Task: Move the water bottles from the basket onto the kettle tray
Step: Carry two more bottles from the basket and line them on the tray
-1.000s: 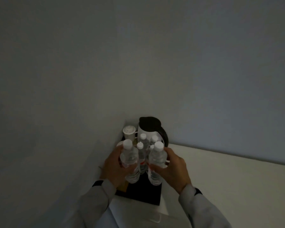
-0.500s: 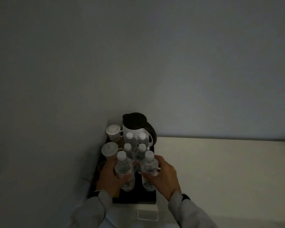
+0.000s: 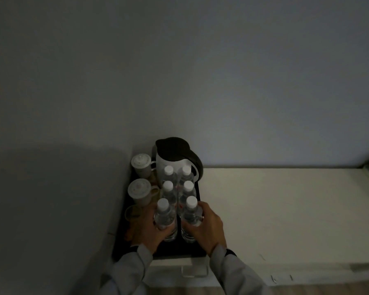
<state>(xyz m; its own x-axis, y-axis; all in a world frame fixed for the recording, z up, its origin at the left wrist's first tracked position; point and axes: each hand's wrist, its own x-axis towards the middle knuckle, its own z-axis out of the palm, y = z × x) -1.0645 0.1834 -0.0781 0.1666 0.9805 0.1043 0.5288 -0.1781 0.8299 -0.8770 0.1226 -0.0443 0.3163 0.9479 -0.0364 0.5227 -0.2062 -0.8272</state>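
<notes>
Clear plastic filled both hands: the left hand (image 3: 149, 228) gripped one water bottle (image 3: 165, 218) and the right hand (image 3: 207, 226) gripped another bottle (image 3: 191, 216), both upright at the near end of the black kettle tray (image 3: 179, 251). This looked like the placing step; next came releasing them. Four more bottles (image 3: 168, 189) stood just beyond, before the kettle (image 3: 175, 158), with lidded cups (image 3: 139, 191) at left.

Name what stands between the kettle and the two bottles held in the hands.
In the head view, four more capped water bottles, in two rows of two, fill the stretch between the kettle and the held pair.
</notes>
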